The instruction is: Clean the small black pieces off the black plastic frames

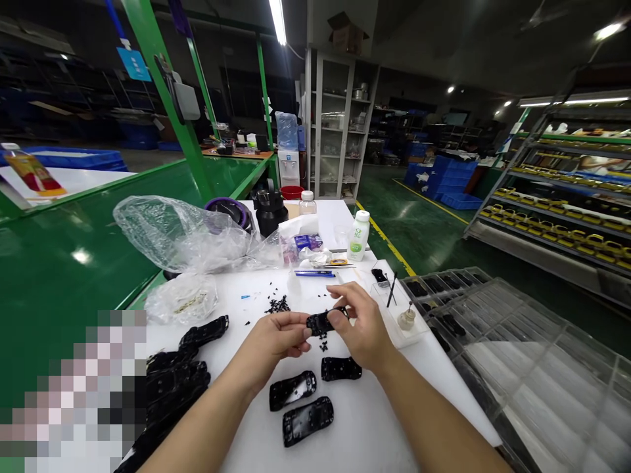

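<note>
Between my two hands is a black car-shaped plastic part [323,322]. My left hand [280,336] pinches its left end with fingers and thumb. At its right end, my right hand [359,325] grips it, thumb in front and fingers curled behind. Just below lie a few tiny black pieces [323,345]. Three similar parts rest on the white table: one [341,368] under my right hand, one [292,390] to the left, one [308,420] nearest me. A pile of small black pieces [279,304] sits behind my left hand.
Stacked black parts [172,381] and clear plastic bags [182,233] are at the left. Toward the back stand a white bottle [359,235], a black flask [270,211] and a blue cutter [315,273]. A small jar [407,318] and clear divided trays [522,355] are at the right.
</note>
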Demonstrator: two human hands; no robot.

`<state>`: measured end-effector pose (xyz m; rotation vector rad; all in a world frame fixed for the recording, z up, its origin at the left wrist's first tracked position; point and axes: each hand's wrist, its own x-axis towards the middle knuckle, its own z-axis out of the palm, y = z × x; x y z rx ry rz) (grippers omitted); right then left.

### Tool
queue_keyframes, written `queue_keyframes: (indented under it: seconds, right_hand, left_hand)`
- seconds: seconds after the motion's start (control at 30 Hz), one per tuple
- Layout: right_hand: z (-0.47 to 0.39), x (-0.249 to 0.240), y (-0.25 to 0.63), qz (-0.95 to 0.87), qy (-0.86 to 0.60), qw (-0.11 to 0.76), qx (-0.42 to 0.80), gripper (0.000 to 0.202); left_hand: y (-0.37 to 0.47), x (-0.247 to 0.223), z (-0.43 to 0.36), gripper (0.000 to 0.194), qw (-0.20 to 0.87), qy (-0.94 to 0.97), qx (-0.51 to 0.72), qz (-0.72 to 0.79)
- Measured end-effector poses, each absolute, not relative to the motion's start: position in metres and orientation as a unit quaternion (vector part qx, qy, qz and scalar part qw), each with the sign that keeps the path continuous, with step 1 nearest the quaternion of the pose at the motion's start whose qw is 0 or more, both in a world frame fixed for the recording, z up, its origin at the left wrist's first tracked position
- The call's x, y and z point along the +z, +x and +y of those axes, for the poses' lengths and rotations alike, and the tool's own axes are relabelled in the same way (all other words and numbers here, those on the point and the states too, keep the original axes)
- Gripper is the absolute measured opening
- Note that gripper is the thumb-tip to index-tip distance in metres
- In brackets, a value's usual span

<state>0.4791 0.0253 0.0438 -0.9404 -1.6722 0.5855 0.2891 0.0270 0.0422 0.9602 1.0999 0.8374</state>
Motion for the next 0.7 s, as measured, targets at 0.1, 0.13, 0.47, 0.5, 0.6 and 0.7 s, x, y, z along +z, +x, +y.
queue_keyframes:
  seconds: [0.1, 0.13, 0.47, 0.5, 0.6, 0.7]
  right_hand:
    - [0.027, 0.055, 0.488, -0.668, -0.384, 0.616, 0.161, 0.025]
    - [0.027, 0.062, 0.495, -0.651, -0.394, 0.635, 0.133, 0.022]
    - [-0.008, 0.07, 0.607, -0.6, -0.656, 0.445, 0.108, 0.032]
    - [-0.008, 0.064, 0.609, -0.612, -0.659, 0.422, 0.118, 0.031]
    - [-0.005, 0.05, 0.605, -0.631, -0.65, 0.407, 0.114, 0.024]
    - [-0.003, 0.048, 0.6, -0.619, -0.649, 0.436, 0.076, 0.032]
  left_hand:
    - [0.287, 0.041, 0.028, 0.033, 0.677, 0.398, 0.375, 0.493]
    - [0.287, 0.041, 0.029, 0.033, 0.679, 0.388, 0.377, 0.495]
    - [0.284, 0.044, 0.03, 0.035, 0.685, 0.323, 0.418, 0.501]
    - [0.285, 0.044, 0.03, 0.036, 0.685, 0.32, 0.42, 0.502]
    - [0.287, 0.044, 0.029, 0.037, 0.679, 0.328, 0.422, 0.503]
    - [0.288, 0.045, 0.027, 0.037, 0.681, 0.333, 0.418, 0.5]
